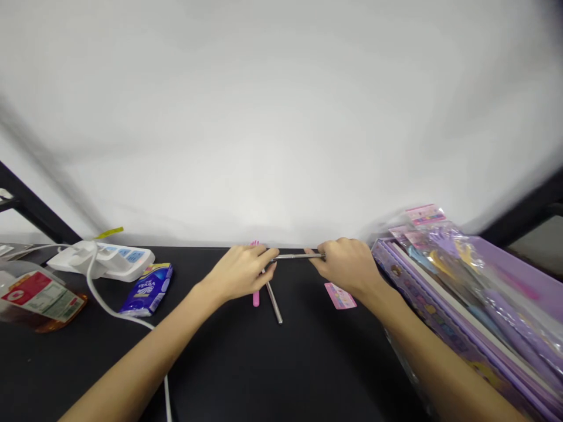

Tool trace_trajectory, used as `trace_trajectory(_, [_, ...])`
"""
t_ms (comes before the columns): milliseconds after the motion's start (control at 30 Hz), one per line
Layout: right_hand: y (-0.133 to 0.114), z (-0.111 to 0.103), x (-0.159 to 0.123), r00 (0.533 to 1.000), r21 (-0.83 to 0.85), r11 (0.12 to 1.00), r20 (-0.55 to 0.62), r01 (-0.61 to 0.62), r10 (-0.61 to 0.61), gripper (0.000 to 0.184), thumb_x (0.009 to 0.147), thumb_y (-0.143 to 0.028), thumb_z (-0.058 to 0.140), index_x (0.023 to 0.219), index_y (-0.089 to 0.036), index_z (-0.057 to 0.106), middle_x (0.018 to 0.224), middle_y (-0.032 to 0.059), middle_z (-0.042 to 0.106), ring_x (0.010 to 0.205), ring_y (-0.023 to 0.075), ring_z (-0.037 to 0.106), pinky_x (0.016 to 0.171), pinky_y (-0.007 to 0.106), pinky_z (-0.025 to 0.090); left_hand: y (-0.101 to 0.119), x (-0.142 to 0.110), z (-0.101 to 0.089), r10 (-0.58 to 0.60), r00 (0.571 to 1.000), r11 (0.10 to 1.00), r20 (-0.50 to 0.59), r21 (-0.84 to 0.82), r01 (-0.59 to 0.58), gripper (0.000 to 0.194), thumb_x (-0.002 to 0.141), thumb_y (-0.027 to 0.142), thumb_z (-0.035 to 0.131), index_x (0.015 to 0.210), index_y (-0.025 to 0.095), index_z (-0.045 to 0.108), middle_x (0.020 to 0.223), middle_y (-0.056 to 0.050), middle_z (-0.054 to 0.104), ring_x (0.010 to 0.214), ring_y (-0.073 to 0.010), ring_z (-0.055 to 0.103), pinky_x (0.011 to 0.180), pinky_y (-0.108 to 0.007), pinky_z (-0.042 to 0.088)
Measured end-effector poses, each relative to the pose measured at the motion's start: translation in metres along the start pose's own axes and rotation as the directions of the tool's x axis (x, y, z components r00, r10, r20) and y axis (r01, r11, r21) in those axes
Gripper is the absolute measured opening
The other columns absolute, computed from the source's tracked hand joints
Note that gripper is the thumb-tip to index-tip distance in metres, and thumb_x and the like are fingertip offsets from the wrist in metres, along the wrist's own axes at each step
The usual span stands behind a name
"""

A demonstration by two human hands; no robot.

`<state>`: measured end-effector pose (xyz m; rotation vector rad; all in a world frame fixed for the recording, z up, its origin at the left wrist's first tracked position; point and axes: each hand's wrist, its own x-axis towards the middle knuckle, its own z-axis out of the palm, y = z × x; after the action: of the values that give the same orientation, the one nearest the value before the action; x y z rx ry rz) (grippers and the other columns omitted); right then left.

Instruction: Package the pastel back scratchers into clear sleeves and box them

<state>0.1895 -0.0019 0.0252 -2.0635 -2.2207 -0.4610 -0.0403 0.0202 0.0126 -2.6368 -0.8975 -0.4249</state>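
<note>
Left hand point(243, 271) — fingers curled, pinching | right hand point(347, 266) — closed fist-like | forearms angled inward

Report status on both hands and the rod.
Left hand and right hand closed on metal rod, one toward each end. Second rod, pink stick close by left hand. Pink card near right hand.

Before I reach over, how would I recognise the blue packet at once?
On the left side of the black table, find the white power strip. The packet lies by its right end. It is deep blue with yellow and reads "Vinda", unlike the red-labelled bottle further left.
</note>
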Motion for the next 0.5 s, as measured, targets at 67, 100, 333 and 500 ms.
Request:
trace_trajectory(67, [0.008, 0.001, 0.001, 1.0, 0.007, 1.0, 0.014, -0.005, 0.005, 0.047, 0.093, -0.047, 0.039, 0.074, -0.02, 0.073, 0.071, 0.0112, 0.072, 0.071, 0.0255, 0.068, 0.056, 0.031, 0.028, -0.013, -0.004, -0.004, 0.033, 0.999, 0.999, -0.024, -0.005, -0.034, 0.029, 0.101, 0.034, 0.038, 0.114, 0.018, 0.059, 0.087, -0.004, 0.068, 0.073, -0.0188, 0.066, 0.058, -0.027, 0.042])
trace_trajectory(100, [0.011, 0.001, 0.001, 1.0, 0.005, 1.0, 0.022, -0.004, 0.004, 0.044, 0.092, -0.045, 0.041, 0.074, -0.021, 0.073, 0.071, 0.0108, 0.072, 0.071, 0.0253, 0.067, 0.056, 0.031, 0.028, -0.017, -0.005, -0.005, 0.03, 0.999, 1.0, -0.028, -0.001, -0.031, 0.031, 0.102, 0.037, 0.036, 0.115, 0.019, 0.059, 0.087, -0.004, 0.069, 0.071, -0.0182, 0.066, 0.057, -0.027, 0.041])
trace_trajectory(333, [-0.01, -0.001, -0.004, 0.997, -0.045, 0.999, -0.083, 0.0, -0.004, 0.039, 0.09, -0.033, 0.042, 0.074, -0.019, 0.075, 0.071, 0.0122, 0.072, 0.067, 0.0242, 0.067, 0.055, 0.032, 0.024, 0.003, 0.003, -0.008, -0.049, 0.997, 0.962, 0.055, -0.266, 0.062, 0.033, 0.102, 0.037, 0.035, 0.102, 0.017, 0.062, 0.08, -0.004, 0.067, 0.069, -0.0173, 0.062, 0.06, -0.027, 0.039])
trace_trajectory(500, [-0.021, -0.007, -0.008, 0.989, 0.043, 0.996, -0.128, 0.084, -0.078, 0.029, 0.084, -0.031, 0.049, 0.071, -0.019, 0.072, 0.069, 0.0097, 0.07, 0.066, 0.0233, 0.065, 0.057, 0.031, 0.028, 0.016, 0.008, -0.017, -0.052, 0.976, 0.824, 0.21, -0.543, 0.161, 0.034, 0.102, 0.036, 0.032, 0.107, 0.02, 0.062, 0.064, 0.003, 0.058, 0.056, -0.0131, 0.055, 0.062, -0.025, 0.04])
